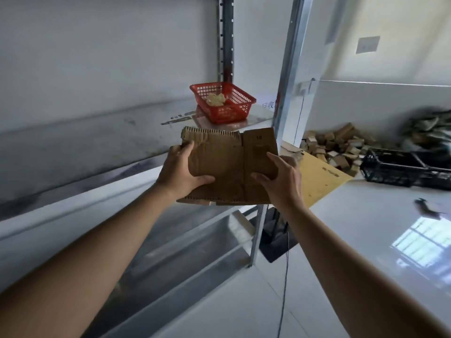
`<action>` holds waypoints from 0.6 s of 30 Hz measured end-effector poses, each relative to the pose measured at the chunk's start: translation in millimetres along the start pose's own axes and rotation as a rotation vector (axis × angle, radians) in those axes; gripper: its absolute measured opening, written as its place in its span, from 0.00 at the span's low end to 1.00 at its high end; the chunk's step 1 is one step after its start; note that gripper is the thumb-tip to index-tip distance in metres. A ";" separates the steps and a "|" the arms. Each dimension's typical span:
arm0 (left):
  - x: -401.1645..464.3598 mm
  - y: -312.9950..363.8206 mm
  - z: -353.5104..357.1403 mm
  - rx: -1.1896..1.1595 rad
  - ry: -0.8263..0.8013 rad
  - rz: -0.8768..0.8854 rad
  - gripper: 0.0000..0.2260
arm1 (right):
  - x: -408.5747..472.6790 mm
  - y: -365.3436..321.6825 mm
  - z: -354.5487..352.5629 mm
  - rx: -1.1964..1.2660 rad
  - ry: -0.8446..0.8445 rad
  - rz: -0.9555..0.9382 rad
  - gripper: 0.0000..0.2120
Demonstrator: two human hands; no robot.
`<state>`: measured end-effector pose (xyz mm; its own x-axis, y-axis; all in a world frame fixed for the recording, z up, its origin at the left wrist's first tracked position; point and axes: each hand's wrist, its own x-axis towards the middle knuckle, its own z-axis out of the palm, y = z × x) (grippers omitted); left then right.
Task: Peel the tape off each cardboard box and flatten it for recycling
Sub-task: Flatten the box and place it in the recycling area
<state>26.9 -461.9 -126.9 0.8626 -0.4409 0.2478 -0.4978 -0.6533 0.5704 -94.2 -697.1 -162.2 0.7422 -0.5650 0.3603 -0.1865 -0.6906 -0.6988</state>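
Cardboard: we see a flattened cardboard box (227, 164) held up in the air in front of a metal shelf (136, 132), its corrugated edges showing along the top and bottom, a printed "10" on its right panel.
Left hand: our left hand (181, 170) grips the box's left side, thumb curled over the front face, fingers wrapped behind the upper left corner.
Right hand: our right hand (280, 178) holds the right panel, thumb and forefinger spread across the front, the other fingers curled round the right edge.
Basket: a red plastic basket (223, 102) sits on the shelf beyond the box, well apart from it, with a pale crumpled wad (216, 100) inside; we cannot tell what the wad is.
Shelf post: a metal upright (288, 76) rises just right of the basket.
Yellow sheet: a yellow flat sheet (322, 176) lies behind our right hand.
Pile: small cardboard boxes (339, 147) are heaped on the floor to the right, beside a black crate (402, 169).
Floor: glossy white tiles (366, 228) reflect a window.
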 end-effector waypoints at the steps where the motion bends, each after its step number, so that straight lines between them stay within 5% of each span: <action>1: -0.8 11.0 14.5 -0.001 -0.025 0.009 0.54 | -2.5 16.5 -9.3 -0.010 0.006 0.015 0.35; 18: 35.2 201.9 293.2 0.078 -0.236 -0.004 0.53 | 29.5 290.4 -161.6 -0.149 -0.136 0.219 0.38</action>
<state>-69.5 -789.8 -232.5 0.8241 -0.5642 0.0506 -0.5081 -0.6967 0.5064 -230.5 -987.3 -254.6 0.7514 -0.6492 0.1180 -0.4364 -0.6231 -0.6491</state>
